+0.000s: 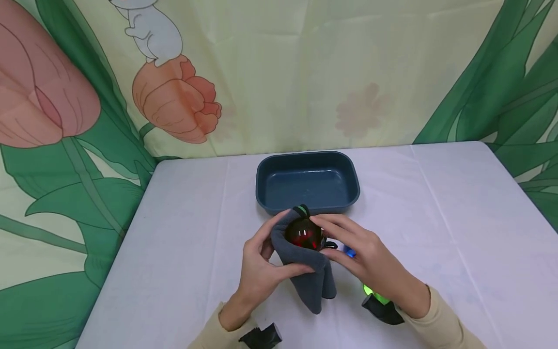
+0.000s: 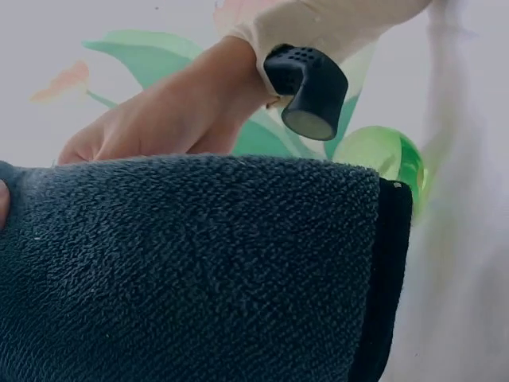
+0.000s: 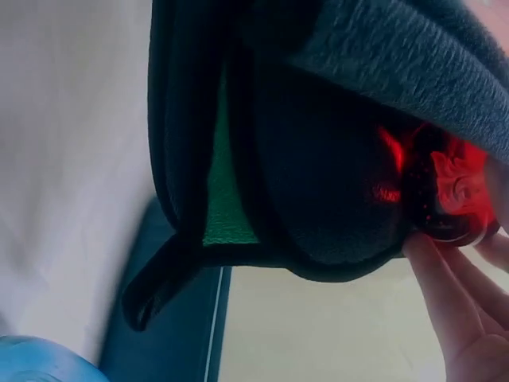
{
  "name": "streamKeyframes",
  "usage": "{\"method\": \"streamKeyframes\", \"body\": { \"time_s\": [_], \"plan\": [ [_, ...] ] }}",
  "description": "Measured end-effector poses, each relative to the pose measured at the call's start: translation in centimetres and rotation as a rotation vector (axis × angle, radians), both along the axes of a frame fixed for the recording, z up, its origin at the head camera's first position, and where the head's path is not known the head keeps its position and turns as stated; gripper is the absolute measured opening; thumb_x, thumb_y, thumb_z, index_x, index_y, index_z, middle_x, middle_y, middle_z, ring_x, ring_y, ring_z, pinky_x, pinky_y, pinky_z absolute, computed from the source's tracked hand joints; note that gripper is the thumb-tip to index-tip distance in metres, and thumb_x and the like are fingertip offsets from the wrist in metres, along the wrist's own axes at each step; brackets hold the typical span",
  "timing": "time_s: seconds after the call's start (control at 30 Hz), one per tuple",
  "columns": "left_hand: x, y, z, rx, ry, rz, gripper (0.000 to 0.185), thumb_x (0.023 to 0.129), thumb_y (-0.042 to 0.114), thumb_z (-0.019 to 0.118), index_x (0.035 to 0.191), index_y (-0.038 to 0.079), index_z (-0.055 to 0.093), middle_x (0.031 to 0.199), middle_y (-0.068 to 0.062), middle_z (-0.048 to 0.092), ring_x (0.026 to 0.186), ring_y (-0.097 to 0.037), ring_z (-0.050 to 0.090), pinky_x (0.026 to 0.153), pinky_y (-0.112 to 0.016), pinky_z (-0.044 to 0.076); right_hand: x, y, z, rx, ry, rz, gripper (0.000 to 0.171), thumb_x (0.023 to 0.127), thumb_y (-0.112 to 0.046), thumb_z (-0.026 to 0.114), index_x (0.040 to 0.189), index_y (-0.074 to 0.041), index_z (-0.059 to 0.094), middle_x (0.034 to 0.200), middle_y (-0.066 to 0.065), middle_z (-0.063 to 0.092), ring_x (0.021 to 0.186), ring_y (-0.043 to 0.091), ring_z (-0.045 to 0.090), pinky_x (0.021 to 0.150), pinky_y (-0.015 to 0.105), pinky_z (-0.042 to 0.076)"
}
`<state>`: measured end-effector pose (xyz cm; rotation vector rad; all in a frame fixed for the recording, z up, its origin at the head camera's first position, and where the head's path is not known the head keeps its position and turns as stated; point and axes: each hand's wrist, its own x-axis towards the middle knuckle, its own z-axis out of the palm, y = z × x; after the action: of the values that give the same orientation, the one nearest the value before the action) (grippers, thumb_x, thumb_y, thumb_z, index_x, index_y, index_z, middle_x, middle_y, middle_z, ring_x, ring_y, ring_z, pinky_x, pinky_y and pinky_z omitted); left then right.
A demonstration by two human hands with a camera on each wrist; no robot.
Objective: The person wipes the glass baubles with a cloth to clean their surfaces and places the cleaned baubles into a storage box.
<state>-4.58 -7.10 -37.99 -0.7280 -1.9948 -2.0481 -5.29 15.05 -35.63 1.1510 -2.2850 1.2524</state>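
Observation:
A dark grey-blue plush cloth (image 1: pixel 301 276) with a black hem is folded up around a shiny, see-through red ball (image 1: pixel 305 233). My left hand (image 1: pixel 259 264) grips the cloth from the left, thumb in front and fingers behind. With thumb and fingers my right hand (image 1: pixel 368 249) holds the ball's right side, against the cloth. In the left wrist view the cloth (image 2: pixel 191 263) hides most of the left fingers. The right wrist view shows the red ball (image 3: pixel 465 187) tucked under a fold, beside a black hanging loop (image 3: pixel 155 290).
A dark blue rectangular basin (image 1: pixel 305 186) stands just beyond the hands on the white-covered table (image 1: pixel 183 242). A blue ball (image 1: pixel 349 251) and a green ball (image 1: pixel 369 290) lie partly hidden by the right hand and wrist. A printed curtain (image 1: pixel 283 97) hangs behind the table.

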Motion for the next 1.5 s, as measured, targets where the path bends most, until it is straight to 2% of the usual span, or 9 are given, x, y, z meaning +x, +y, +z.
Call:
{"method": "streamKeyframes", "body": {
  "time_s": [0.2,0.3,0.5,0.87,0.93,1.03,1.2,1.3,1.5],
  "plan": [
    [-0.3,-0.3,0.1,-0.017,0.035,0.029,0.084,0.063,-0.014,0.087,0.138,0.001,0.053,0.127,-0.022,0.063,0.11,-0.02,0.067,0.094,-0.036,0.056,-0.1,0.2,0.2,0.066,-0.063,-0.01,0.057,0.097,-0.04,0.055,0.145,-0.008,0.05,0.138,0.009,0.056,0.118,0.02,0.062,0.095,0.012,0.05],
    [-0.4,-0.3,0.1,-0.007,0.036,0.03,0.083,0.063,-0.015,0.086,0.138,0.0,0.053,0.126,-0.022,0.063,0.109,-0.02,0.068,0.093,-0.036,0.056,-0.3,0.3,0.4,0.074,0.005,-0.008,0.057,0.099,-0.043,0.053,0.143,-0.007,0.053,0.14,0.009,0.056,0.125,0.019,0.057,0.1,0.012,0.046],
    [-0.5,-0.1,0.1,-0.002,0.019,0.008,0.082,0.064,-0.015,0.086,0.138,0.001,0.053,0.127,-0.022,0.063,0.11,-0.021,0.067,0.094,-0.036,0.056,-0.6,0.1,0.6,0.009,0.232,0.054,0.04,0.103,-0.029,0.052,0.129,-0.001,0.064,0.133,0.015,0.059,0.125,0.022,0.055,0.103,0.017,0.046],
    [-0.6,0.0,-0.2,-0.044,0.027,0.003,0.084,0.066,-0.01,0.087,0.14,0.004,0.052,0.129,-0.019,0.063,0.113,-0.021,0.066,0.094,-0.034,0.057,-0.6,-0.3,0.2,-0.014,0.27,0.012,0.036,0.104,-0.026,0.051,0.126,-0.001,0.066,0.129,0.015,0.062,0.12,0.024,0.059,0.104,0.019,0.046],
    [-0.6,0.0,-0.3,-0.054,0.023,0.007,0.085,0.065,-0.01,0.088,0.141,0.004,0.052,0.129,-0.018,0.064,0.113,-0.022,0.066,0.094,-0.033,0.057,-0.5,-0.3,0.0,-0.028,0.235,0.011,0.037,0.103,-0.027,0.053,0.127,0.0,0.065,0.129,0.015,0.062,0.12,0.024,0.059,0.103,0.019,0.048],
    [-0.6,0.0,-0.5,-0.076,0.016,0.0,0.086,0.066,-0.008,0.088,0.142,0.005,0.051,0.13,-0.017,0.064,0.114,-0.022,0.066,0.096,-0.033,0.056,-0.3,-0.2,-0.1,-0.062,0.067,-0.004,0.04,0.097,-0.026,0.062,0.129,-0.002,0.065,0.129,0.013,0.062,0.12,0.018,0.06,0.099,0.018,0.05],
    [-0.7,0.1,-0.9,-0.093,0.011,-0.017,0.085,0.067,-0.006,0.088,0.142,0.005,0.051,0.132,-0.016,0.063,0.117,-0.023,0.064,0.099,-0.034,0.054,0.0,0.0,0.0,-0.151,-0.261,-0.03,0.055,0.077,0.002,0.081,0.129,-0.005,0.065,0.129,0.008,0.063,0.12,0.01,0.061,0.092,0.025,0.055],
    [-0.7,0.1,-1.0,-0.093,0.008,-0.014,0.084,0.067,-0.006,0.088,0.142,0.005,0.051,0.131,-0.016,0.064,0.117,-0.023,0.064,0.098,-0.034,0.054,-0.1,-0.2,0.0,-0.17,-0.318,-0.035,0.061,0.073,0.01,0.08,0.13,-0.005,0.064,0.128,0.009,0.063,0.119,0.01,0.062,0.089,0.029,0.057],
    [-0.9,-0.1,-1.2,-0.095,0.013,-0.02,0.086,0.066,-0.008,0.088,0.142,0.004,0.05,0.131,-0.017,0.063,0.117,-0.023,0.064,0.099,-0.034,0.054,0.0,-0.3,-0.1,-0.176,-0.407,-0.064,0.058,0.08,0.003,0.078,0.134,-0.01,0.062,0.13,0.009,0.063,0.114,0.011,0.065,0.088,0.03,0.058]
  ]
}}
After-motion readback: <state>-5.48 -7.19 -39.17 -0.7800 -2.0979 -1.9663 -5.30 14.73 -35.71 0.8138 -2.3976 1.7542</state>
